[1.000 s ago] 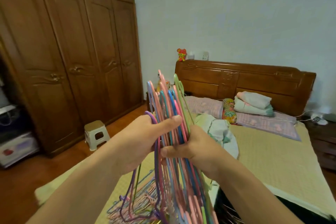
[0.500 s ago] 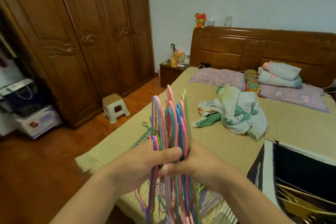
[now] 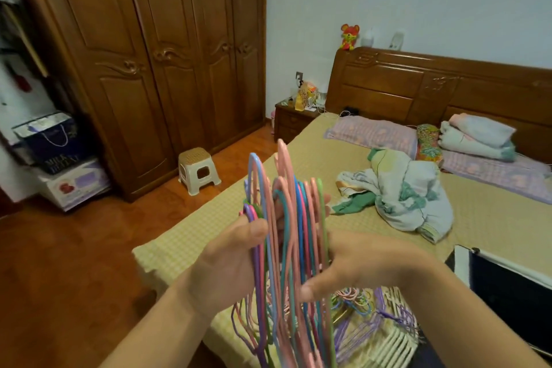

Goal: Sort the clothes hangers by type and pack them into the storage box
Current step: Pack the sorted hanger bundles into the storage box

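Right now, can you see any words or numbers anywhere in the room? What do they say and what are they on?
"MILK": on the dark box stacked left of the wardrobe; a second word beneath it is too blurred to read.
White box under it: printing too blurred to read.
Dark gift bag above: label too blurred to read.
Bundle of hangers held in both hands: no writing visible.
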The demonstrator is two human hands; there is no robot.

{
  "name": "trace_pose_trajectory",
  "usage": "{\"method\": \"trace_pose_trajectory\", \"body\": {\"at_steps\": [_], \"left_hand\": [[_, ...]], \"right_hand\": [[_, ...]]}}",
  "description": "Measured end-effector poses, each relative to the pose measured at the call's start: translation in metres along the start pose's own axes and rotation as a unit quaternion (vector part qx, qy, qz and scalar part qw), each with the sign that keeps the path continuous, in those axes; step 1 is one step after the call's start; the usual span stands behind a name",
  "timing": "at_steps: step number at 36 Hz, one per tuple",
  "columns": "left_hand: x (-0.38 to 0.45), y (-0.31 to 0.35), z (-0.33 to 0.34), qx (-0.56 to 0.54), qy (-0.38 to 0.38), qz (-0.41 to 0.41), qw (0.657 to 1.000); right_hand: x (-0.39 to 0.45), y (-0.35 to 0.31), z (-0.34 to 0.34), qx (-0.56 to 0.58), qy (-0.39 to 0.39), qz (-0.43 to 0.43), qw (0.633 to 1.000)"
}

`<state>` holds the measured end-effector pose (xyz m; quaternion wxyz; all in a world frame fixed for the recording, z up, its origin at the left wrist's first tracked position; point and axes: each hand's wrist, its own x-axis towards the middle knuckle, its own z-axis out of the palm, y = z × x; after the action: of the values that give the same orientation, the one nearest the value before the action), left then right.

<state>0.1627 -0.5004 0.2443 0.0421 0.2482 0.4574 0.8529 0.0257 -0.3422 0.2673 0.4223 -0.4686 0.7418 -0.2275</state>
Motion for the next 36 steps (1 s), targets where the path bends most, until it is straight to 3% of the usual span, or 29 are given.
{"method": "trace_pose_trajectory", "body": {"at_steps": [5,10,14,17,21,24,26,30,36], "left_hand": [[0.006,-0.001,-0.002,-0.069,0.043,-0.014,0.997],[0.019,-0.006,0.002,0.005,0.18,-0.059,0.982],[0.011,-0.007,0.01,0.09,0.167,-0.096,0.977],[0.011,-0.008,0.01,0.166,0.2,-0.088,0.962],[0.01,-0.015,0.008,0.181,0.213,-0.103,0.955],[-0.001,-0.016,0.012,0.135,0.164,-0.107,0.971],[-0.001,-0.013,0.007,0.146,0.168,-0.104,0.969],[-0.001,-0.018,-0.004,0.135,0.232,-0.1,0.958],[-0.011,-0.032,-0.013,0.116,0.282,-0.099,0.947]], "right_hand": [[-0.02,-0.002,-0.01,0.138,0.032,-0.117,0.983],[-0.011,-0.01,-0.006,0.188,0.053,-0.148,0.97],[-0.021,-0.002,-0.004,0.163,0.07,-0.127,0.976],[-0.024,-0.002,0.0,0.146,0.064,-0.125,0.979],[-0.007,0.006,0.009,0.165,0.149,-0.078,0.972],[-0.02,0.007,0.007,0.161,0.078,-0.099,0.979],[-0.024,0.0,0.003,0.134,0.042,-0.099,0.985],[-0.007,-0.001,0.001,0.068,0.092,-0.033,0.993],[0.01,-0.019,0.01,-0.096,0.084,0.031,0.991]]}}
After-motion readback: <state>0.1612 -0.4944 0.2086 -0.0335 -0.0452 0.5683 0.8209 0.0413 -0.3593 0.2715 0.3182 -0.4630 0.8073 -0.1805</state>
